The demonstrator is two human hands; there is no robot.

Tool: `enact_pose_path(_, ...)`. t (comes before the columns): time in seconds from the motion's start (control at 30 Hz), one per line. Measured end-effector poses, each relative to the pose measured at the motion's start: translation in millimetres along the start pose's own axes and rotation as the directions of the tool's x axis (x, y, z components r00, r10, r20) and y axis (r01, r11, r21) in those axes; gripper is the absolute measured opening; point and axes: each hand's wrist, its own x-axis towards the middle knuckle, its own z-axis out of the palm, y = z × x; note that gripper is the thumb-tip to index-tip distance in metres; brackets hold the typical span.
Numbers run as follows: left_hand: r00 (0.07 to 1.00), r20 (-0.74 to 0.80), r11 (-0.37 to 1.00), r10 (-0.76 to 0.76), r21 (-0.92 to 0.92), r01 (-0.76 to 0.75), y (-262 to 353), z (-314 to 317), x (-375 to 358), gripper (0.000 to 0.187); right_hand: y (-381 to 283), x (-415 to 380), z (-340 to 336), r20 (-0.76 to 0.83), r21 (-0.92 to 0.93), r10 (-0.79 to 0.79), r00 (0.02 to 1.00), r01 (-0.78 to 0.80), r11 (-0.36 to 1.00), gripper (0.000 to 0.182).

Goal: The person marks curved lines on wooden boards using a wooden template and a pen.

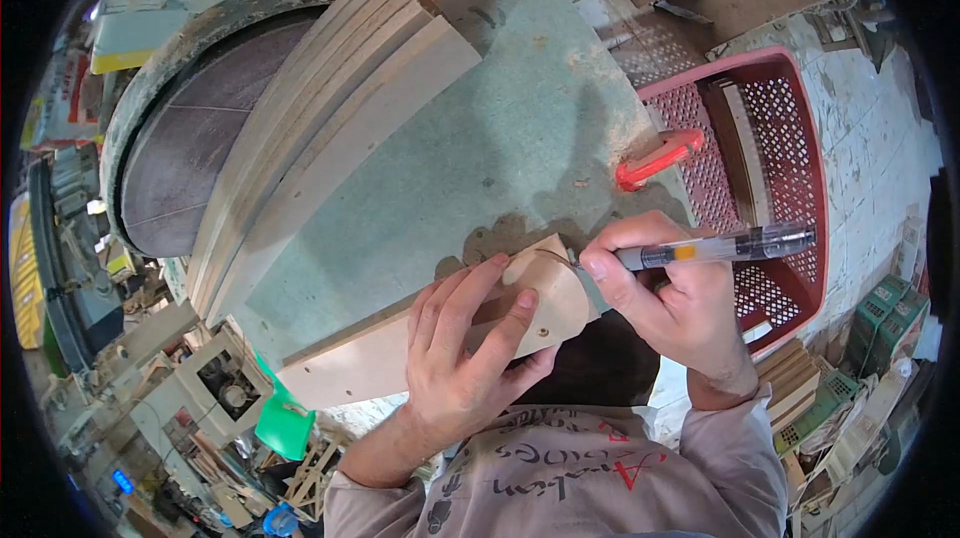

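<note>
My right hand (672,288) grips a pen (745,244) with a clear barrel. The pen's tip meets the edge of a small pale wooden piece (560,306) with a rounded end and a small hole. Pressed down on that piece is my left hand (465,338), its fingers spread across the top. Beneath lies a longer wooden board (345,363) with small holes, along the near edge of a green worktable (430,178). My left palm and fingers hide part of where the two pieces meet.
Several curved wooden strips (340,128) lie beside a round sanding disc (200,128) on the left. A red handle-like piece (660,158) sits at the table's right edge. Beyond it stands a red plastic basket (815,168) holding wood. A green plastic object (285,428) is at lower left.
</note>
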Motion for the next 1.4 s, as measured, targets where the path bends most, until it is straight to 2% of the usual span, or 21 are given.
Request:
enact_pose_path(0.07,1.0,0.0,1.0,0.001,0.006,-0.001,0.1,-0.5,0.6,0.061,3.4,-4.3,-1.4,0.006,-0.045,-0.038,0.999,0.038,0.998,0.012)
enact_pose_path(0.2,1.0,0.005,1.0,0.0,0.007,0.0,1.3,-2.0,2.3,0.06,1.8,-12.0,-6.3,-0.026,-0.006,-0.029,0.999,0.029,1.0,0.011)
enact_pose_path(0.27,1.0,0.013,1.0,-0.006,0.007,0.006,1.5,-2.0,1.9,0.06,8.7,-18.5,-7.7,-0.1,-0.02,-0.138,0.985,0.136,0.99,0.013)
enact_pose_path(0.3,1.0,0.004,1.0,-0.002,0.009,0.002,1.0,-1.3,1.9,0.06,9.2,-22.6,-8.4,-0.09,-0.01,-0.139,0.986,0.139,0.99,0.018)
enact_pose_path(0.4,1.0,-0.009,1.0,0.004,0.007,-0.004,1.5,-1.1,2.9,0.06,11.0,-29.9,-5.3,-0.09,-0.055,-0.193,0.977,0.188,0.981,0.016)
enact_pose_path(0.53,1.0,-0.027,1.0,0.014,0.016,-0.014,1.2,0.0,2.0,0.059,8.1,-30.4,-2.8,-0.092,-0.119,-0.179,0.98,0.168,0.979,0.019)
enact_pose_path(1.1,0.999,-0.032,1.0,0.005,0.012,-0.005,0.8,0.7,1.5,0.059,12.0,-28.8,-0.3,-0.08,-0.144,-0.2,0.977,0.187,0.972,0.022)
enact_pose_path(1.27,1.0,-0.031,1.0,0.001,0.027,0.0,2.7,-0.1,3.2,0.055,12.8,-29.0,0.2,-0.081,-0.167,-0.269,0.96,0.253,0.953,0.023)
enact_pose_path(1.4,1.0,-0.024,1.0,-0.01,0.025,0.011,2.9,-0.2,2.9,0.054,13.6,-31.1,1.3,-0.099,-0.14,-0.268,0.958,0.253,0.957,0.022)
